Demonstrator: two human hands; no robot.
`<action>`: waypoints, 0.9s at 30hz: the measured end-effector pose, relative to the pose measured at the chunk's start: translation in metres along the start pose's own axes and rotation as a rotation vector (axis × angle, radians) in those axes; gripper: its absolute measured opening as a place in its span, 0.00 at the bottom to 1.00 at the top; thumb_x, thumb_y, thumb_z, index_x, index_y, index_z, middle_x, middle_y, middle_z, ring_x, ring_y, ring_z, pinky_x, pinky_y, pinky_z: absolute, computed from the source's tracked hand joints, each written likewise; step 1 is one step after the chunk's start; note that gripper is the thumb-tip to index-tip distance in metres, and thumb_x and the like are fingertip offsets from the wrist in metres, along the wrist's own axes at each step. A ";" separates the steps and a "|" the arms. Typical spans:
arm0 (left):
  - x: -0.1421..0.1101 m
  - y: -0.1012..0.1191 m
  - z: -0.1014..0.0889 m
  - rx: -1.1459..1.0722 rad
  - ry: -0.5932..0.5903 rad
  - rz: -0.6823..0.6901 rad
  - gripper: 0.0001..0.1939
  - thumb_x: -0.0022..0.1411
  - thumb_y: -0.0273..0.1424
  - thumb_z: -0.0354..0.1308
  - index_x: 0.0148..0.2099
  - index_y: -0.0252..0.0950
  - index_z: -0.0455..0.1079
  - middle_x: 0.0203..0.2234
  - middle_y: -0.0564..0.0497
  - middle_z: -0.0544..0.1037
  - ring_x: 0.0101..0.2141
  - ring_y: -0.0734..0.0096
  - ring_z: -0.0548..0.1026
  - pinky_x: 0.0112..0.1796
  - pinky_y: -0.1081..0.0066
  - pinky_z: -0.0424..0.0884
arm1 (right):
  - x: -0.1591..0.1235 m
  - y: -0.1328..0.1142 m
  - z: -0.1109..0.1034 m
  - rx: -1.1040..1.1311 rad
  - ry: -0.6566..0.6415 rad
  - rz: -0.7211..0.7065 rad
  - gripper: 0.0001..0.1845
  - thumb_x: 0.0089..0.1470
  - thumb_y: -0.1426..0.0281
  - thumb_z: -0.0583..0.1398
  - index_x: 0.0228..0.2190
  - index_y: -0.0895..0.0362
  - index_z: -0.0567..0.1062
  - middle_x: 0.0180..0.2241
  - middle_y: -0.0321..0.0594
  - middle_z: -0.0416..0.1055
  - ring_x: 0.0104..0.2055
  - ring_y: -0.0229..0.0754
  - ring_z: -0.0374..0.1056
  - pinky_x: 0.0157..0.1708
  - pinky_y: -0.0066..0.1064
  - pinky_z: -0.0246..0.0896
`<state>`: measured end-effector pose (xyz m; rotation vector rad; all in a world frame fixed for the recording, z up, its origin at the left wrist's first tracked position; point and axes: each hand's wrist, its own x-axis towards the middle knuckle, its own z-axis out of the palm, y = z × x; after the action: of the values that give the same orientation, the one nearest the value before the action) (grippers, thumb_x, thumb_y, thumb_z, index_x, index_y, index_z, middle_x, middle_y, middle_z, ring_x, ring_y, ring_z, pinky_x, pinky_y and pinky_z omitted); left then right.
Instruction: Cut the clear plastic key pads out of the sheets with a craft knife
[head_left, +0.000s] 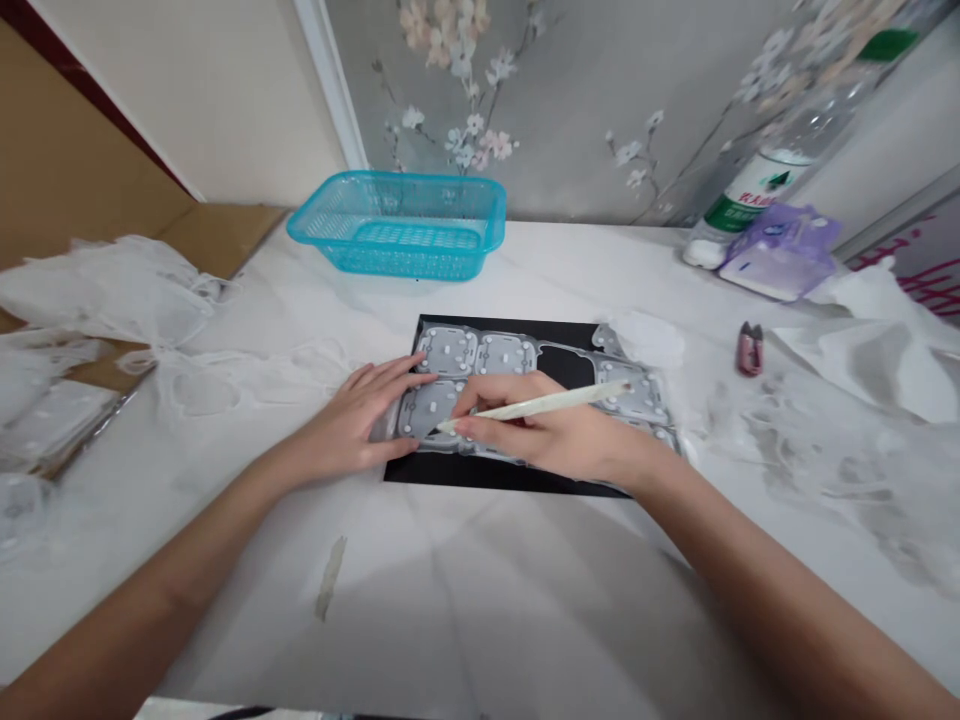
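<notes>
A grey moulded rubber sheet point(495, 355) of joined square pads lies on a black mat point(562, 365) in the middle of the white table. My left hand point(367, 420) lies flat on the sheet's left end, fingers stretched out and pressing it down. My right hand point(555, 435) is closed round a pale thin stick point(555, 402), held like a pen. The stick's tip touches the sheet close to my left fingertips.
A turquoise plastic basket point(401, 225) stands at the back. At the back right are a plastic bottle point(757, 180) and a purple tissue pack point(784, 250). A small dark pink object point(749, 348) lies right of the mat. Translucent scraps point(112, 290) pile up left and right.
</notes>
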<state>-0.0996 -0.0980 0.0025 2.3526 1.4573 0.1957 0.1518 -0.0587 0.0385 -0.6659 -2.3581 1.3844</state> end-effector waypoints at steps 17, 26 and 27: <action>0.000 0.002 -0.002 -0.025 -0.009 -0.001 0.32 0.61 0.49 0.51 0.64 0.46 0.50 0.67 0.49 0.46 0.65 0.55 0.46 0.62 0.50 0.41 | 0.004 0.004 0.010 -0.303 -0.110 -0.068 0.12 0.64 0.63 0.49 0.34 0.55 0.68 0.25 0.32 0.65 0.24 0.33 0.56 0.27 0.26 0.44; 0.001 0.004 -0.003 -0.017 -0.025 -0.011 0.32 0.62 0.49 0.52 0.64 0.47 0.50 0.67 0.50 0.45 0.65 0.55 0.46 0.61 0.50 0.42 | -0.005 -0.007 -0.003 -0.335 -0.147 -0.056 0.10 0.64 0.66 0.50 0.31 0.55 0.65 0.25 0.31 0.61 0.25 0.33 0.54 0.28 0.26 0.43; 0.001 0.004 -0.003 -0.019 -0.024 -0.011 0.32 0.61 0.49 0.51 0.64 0.47 0.50 0.67 0.49 0.46 0.65 0.55 0.46 0.61 0.50 0.42 | -0.005 -0.009 -0.005 -0.346 -0.155 -0.036 0.10 0.63 0.67 0.50 0.30 0.55 0.65 0.25 0.31 0.61 0.25 0.33 0.54 0.28 0.26 0.43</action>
<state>-0.0968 -0.0978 0.0067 2.3240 1.4506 0.1775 0.1565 -0.0623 0.0485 -0.6196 -2.7524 1.0542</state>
